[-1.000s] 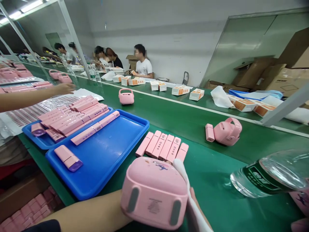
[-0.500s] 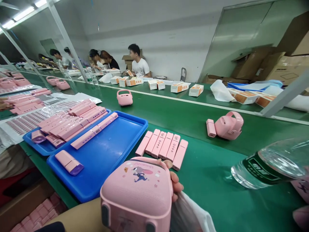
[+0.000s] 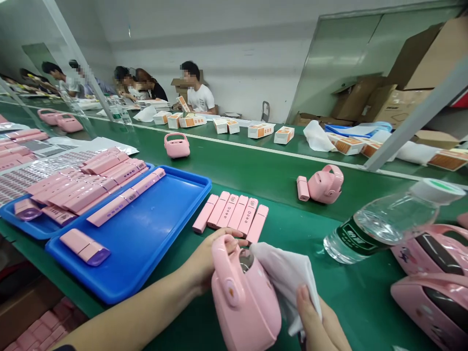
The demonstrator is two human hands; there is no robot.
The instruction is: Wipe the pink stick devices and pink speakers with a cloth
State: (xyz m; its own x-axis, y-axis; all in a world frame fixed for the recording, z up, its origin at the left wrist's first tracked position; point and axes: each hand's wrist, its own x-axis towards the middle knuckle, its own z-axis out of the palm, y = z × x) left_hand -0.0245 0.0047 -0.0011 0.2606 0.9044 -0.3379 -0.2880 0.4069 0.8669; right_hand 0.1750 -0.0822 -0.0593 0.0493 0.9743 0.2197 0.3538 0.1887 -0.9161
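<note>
A pink speaker with a carrying handle (image 3: 245, 304) is held up near the bottom middle, tilted so its side and dark top panel show. My left hand (image 3: 208, 251) grips it by the handle, fingers curled through the loop. On the right, my right hand (image 3: 318, 317) pinches a white cloth (image 3: 288, 273) that lies against the speaker's far side. Just beyond my left hand, several pink stick-shaped pieces (image 3: 234, 213) lie side by side on the green table.
Left, a blue tray (image 3: 157, 243) holds pink pieces beside another loaded tray. A water bottle (image 3: 380, 224) leans at right, near more pink speakers (image 3: 435, 307). Farther off stand a pink speaker (image 3: 325, 185) and white-orange boxes (image 3: 260, 130). A person (image 3: 199, 95) sits across the table.
The speaker has turned from its printed front to its side and moved right. My right hand has come into view with the cloth. The camera view has shifted to the right.
</note>
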